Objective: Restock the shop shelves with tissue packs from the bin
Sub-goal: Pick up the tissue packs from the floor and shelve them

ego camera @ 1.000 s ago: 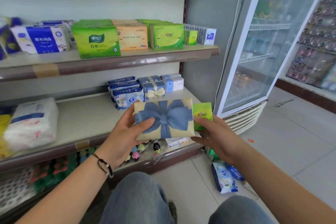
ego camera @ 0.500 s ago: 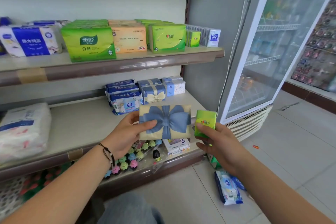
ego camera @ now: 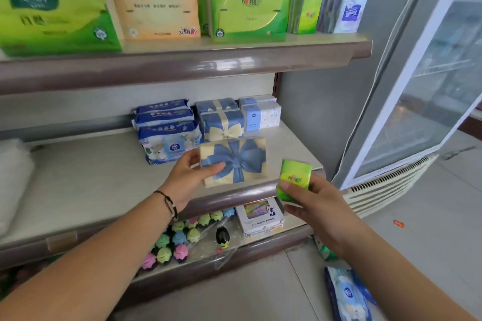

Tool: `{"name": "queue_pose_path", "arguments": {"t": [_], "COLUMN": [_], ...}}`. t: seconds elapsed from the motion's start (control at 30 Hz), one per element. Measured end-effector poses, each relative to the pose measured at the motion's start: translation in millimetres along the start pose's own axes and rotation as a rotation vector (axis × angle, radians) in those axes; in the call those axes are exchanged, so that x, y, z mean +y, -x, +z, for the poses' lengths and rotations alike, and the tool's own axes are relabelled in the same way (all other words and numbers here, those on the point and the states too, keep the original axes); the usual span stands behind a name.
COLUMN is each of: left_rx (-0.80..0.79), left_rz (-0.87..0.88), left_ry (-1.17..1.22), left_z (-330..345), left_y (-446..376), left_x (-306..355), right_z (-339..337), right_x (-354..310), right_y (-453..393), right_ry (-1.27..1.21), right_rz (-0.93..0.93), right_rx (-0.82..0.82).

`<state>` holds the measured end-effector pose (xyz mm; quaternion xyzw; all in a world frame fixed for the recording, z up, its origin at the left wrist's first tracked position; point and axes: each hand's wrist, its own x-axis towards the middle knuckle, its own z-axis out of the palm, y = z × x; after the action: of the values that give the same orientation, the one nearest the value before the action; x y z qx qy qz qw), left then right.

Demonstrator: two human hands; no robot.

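My left hand (ego camera: 188, 179) grips a cream tissue pack with a blue bow (ego camera: 236, 161) by its left end and holds it over the front of the middle shelf (ego camera: 99, 180), just in front of similar bow packs (ego camera: 222, 125). My right hand (ego camera: 317, 206) holds a small green tissue pack (ego camera: 295, 177) upright by its lower half, in front of the shelf's right front corner. The bin is not in view.
The top shelf (ego camera: 182, 65) carries large green and orange tissue packs (ego camera: 247, 5) and small pocket packs (ego camera: 328, 13). Blue wipes packs (ego camera: 167, 138) sit mid-shelf. Coloured bottles (ego camera: 180, 240) and a small box (ego camera: 260, 216) fill the bottom shelf. A glass-door fridge (ego camera: 430, 86) stands right; wipes packs (ego camera: 347, 294) lie on the floor.
Both hands have moved up and forward toward the shelves. The two packs have drawn apart, the bow pack now over the middle shelf, the green pack out to the right.
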<state>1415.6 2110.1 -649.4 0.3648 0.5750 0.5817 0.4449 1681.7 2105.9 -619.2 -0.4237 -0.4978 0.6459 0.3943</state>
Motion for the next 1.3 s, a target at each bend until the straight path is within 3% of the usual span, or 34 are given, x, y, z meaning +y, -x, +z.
{"name": "queue_pose_path", "arguments": {"t": [0.6,0.87,1.3], "left_rx": [0.100,0.262,0.259], "left_rz": [0.181,0.264,0.136], "left_ry": [-0.244,-0.362,-0.431], "left_z": [3.7,11.7,11.7], "left_y": [-123.0,-134.9,-107.9], "left_x": [-58.3,-72.5,-50.5], "right_z": [7.1,5.3,6.4], "right_x": [57.4,73.4,47.1], "right_y": [-93.2,-103.5,-94.3], "right_ry": [-0.016,-0.024,0.026], "right_rz": [0.072,0.112,0.110], "right_rx": [-0.080,-0.103,-0.079]}}
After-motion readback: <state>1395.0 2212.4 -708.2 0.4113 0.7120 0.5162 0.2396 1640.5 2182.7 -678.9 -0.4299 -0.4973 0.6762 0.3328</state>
